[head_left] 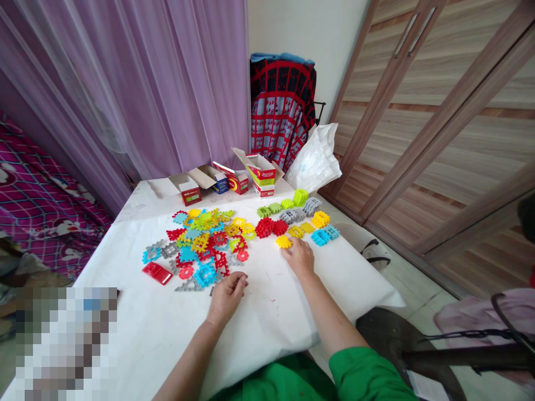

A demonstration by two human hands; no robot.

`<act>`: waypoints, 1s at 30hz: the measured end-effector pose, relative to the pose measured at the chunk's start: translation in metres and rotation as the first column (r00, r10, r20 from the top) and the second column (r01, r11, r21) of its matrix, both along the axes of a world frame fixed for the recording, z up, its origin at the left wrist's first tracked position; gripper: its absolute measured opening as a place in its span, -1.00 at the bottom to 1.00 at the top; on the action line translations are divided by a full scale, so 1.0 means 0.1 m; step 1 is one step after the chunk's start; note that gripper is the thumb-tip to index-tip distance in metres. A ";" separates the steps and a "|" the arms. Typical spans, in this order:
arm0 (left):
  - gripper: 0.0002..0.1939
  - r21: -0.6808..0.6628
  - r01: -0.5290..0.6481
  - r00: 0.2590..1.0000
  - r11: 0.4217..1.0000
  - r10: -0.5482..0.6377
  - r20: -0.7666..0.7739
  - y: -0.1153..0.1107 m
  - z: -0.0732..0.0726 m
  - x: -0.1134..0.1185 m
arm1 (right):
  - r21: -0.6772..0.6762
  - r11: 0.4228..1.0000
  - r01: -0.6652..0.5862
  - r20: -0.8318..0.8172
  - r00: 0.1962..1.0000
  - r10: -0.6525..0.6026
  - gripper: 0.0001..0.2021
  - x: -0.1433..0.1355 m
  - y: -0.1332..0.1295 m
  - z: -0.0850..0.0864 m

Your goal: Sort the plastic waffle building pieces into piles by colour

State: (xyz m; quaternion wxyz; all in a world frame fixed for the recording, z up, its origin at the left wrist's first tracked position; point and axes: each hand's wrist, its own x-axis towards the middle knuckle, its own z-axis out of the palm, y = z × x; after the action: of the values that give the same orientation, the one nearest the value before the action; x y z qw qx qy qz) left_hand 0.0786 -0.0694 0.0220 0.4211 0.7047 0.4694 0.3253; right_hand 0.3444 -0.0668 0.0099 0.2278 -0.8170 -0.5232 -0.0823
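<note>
My right hand (300, 257) reaches over the table with its fingertips on a small yellow interlocking plastic piece (284, 241). Close to the near edge of a mixed heap of interlocking plastic pieces (200, 239), my left hand (228, 291) is loosely curled, and nothing shows in it. Beyond my right hand lie stacks sorted by colour: red pieces (264, 227), grey pieces (288, 216), green pieces (300, 197), blue pieces (321, 236) and more yellow pieces (320, 219). A light blue piece (205, 274) lies just left of my left hand.
Several open cardboard boxes (191, 196) stand along the table's far side, beside a white plastic bag (316, 159). A shiny red flat object (157, 273) lies left of the heap. The white-covered table (267, 323) drops off at right, near a dark stool (388, 340).
</note>
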 end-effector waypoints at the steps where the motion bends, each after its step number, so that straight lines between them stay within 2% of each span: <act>1: -0.64 0.000 0.000 1.000 1.000 0.000 0.000 0.00 0.00 0.00 | 0.007 1.000 -0.010 0.001 1.000 0.010 -0.67 0.01 0.00 -0.01; 8: -0.68 0.000 0.008 1.000 1.000 -0.008 0.007 -0.01 -0.03 0.01 | 0.064 0.997 -0.035 0.018 0.999 0.034 -0.67 0.01 -0.01 -0.05; 14: -0.69 -0.069 -0.037 0.994 0.997 0.044 0.098 0.00 -0.06 0.01 | 0.163 0.983 -0.087 0.012 0.996 0.087 -0.68 0.07 -0.02 -0.13; 18: -0.69 -0.081 -0.049 0.987 0.996 0.061 0.152 -0.01 -0.06 0.02 | 0.224 0.971 -0.081 -0.001 0.997 0.083 -0.68 0.10 -0.01 -0.17; 23: -0.68 0.021 -0.109 0.982 0.994 0.104 0.160 0.11 0.04 -0.10 | 0.273 0.958 -0.090 -0.039 0.994 0.105 -0.67 0.12 0.00 -0.21; 25: -0.68 0.108 -0.203 0.975 0.973 0.191 0.110 0.26 0.14 -0.24 | 0.286 0.955 -0.084 -0.060 0.993 0.105 -0.66 0.12 0.00 -0.22; 27: -0.72 0.228 -0.361 0.928 0.904 0.373 -0.009 0.46 0.28 -0.42 | 0.296 0.952 -0.071 -0.081 0.992 0.099 -0.65 0.12 0.00 -0.23; 29: -0.72 0.342 -0.406 0.849 0.848 0.488 -0.203 0.66 0.40 -0.59 | 0.301 0.951 -0.067 -0.098 0.990 0.101 -0.65 0.13 -0.01 -0.24; 30: -0.67 0.387 -0.387 0.800 0.837 0.513 -0.310 0.74 0.45 -0.66 | 0.301 0.951 -0.067 -0.106 0.989 0.104 -0.66 0.13 -0.01 -0.24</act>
State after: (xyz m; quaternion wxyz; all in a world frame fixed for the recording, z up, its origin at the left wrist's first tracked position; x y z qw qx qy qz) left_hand 0.0123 0.0049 0.0668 0.1112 0.6784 0.6451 0.3337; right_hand 0.3572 -0.0674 -0.0140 0.3824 -0.7535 -0.5252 -0.1007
